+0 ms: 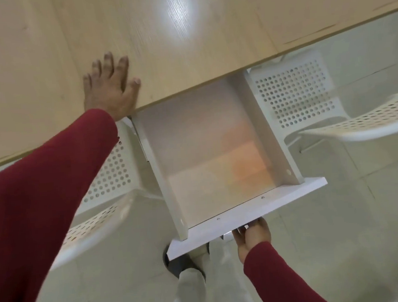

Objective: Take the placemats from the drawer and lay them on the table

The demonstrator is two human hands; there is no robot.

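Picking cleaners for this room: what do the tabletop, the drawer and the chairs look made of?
Tabletop: pale wood-grain, likely laminate or veneer; fine grain lines, glossy light glare. Drawer: smooth white board, probably coated panel, with screw heads showing. Chairs: white perforated shells, plastic or painted metal; can't tell which.

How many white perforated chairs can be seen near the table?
2. One white perforated plastic chair stands left of the open white drawer, partly hidden under the red sleeve. The other stands right of the drawer. More may be hidden outside the view.

Dark red long sleeves (41, 200); pale trousers (205, 292), possibly grey.
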